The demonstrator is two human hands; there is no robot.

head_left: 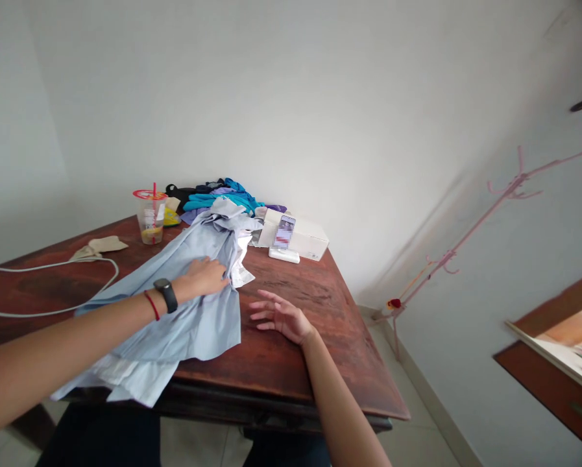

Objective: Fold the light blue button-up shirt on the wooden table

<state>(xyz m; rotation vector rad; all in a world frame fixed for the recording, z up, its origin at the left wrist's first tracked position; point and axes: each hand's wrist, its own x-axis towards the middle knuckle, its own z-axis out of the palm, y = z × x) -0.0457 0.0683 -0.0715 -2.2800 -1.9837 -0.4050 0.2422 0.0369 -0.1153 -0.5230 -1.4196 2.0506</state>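
Observation:
A light blue shirt [203,324] lies rumpled across the wooden table [291,370], its lower end hanging over the front edge. My left hand [206,277], with a dark wristband [166,295] and a red cord at the wrist, rests on the shirt with its fingers bent into the cloth near the right side. White cloth or paper with faint print [242,269] peeks out beside it. To the right, my right hand [281,316] hovers by the tabletop, fingers apart and holding nothing.
Behind the shirt sits a pile of clothes [237,194]. A plastic cup with a red straw [150,220], beige cloth [100,245] and white cable [52,264] are left. A phone [284,232] on a white stand leans before a white box [315,239]. Right stands a pink coat rack [480,224].

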